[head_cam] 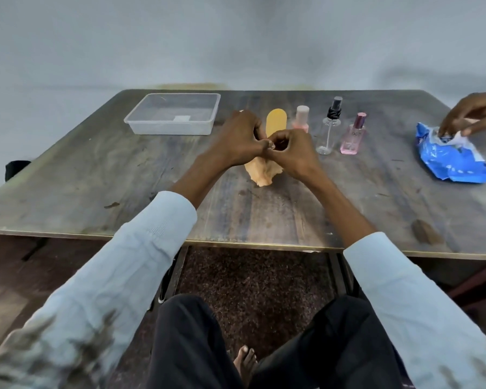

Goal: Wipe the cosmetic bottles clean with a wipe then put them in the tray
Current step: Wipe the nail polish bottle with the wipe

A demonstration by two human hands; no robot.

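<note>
My left hand and my right hand meet over the middle of the table, fingers curled, thumbs touching. Both pinch a peach-coloured wipe that hangs below them onto the table. Behind them stands a row of bottles: a yellow-orange one, a pale pink one, a clear spray bottle with a black head, and a pink perfume bottle. A pale tip shows just above my left hand; the rest of it is hidden. The clear plastic tray sits at the back left with no bottle in it.
At the far right another person's hand pulls at a blue wipe pack. The wooden table has its near edge just above my knees. A wall runs behind the table.
</note>
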